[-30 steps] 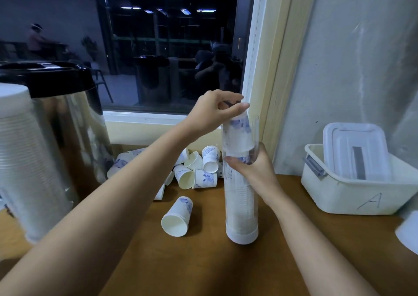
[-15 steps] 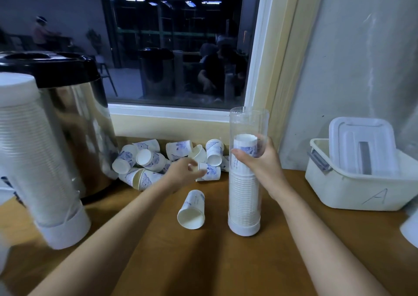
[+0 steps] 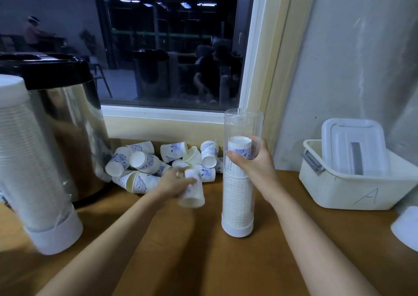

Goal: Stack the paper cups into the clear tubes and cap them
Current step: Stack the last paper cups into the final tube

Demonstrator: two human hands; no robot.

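A clear tube (image 3: 239, 124) stands upright on the wooden table on a white base cap (image 3: 237, 228), holding a tall stack of white paper cups (image 3: 237, 196) with its top open. My right hand (image 3: 255, 167) grips the tube at mid height. My left hand (image 3: 172, 182) holds one blurred paper cup (image 3: 192, 194), mouth down, just left of the tube. A heap of loose blue-patterned cups (image 3: 158, 162) lies against the window sill behind my left hand.
At the left edge, a second filled tube (image 3: 29, 167) with white caps leans in front of a steel urn (image 3: 67, 119) with a black lid. A white bin marked A (image 3: 352, 187) holding a lid sits at right. A white object (image 3: 407, 228) pokes in at far right.
My left hand left the tube's top, dropped to the cups on the table and picked one up. My right hand kept its grip on the tube.
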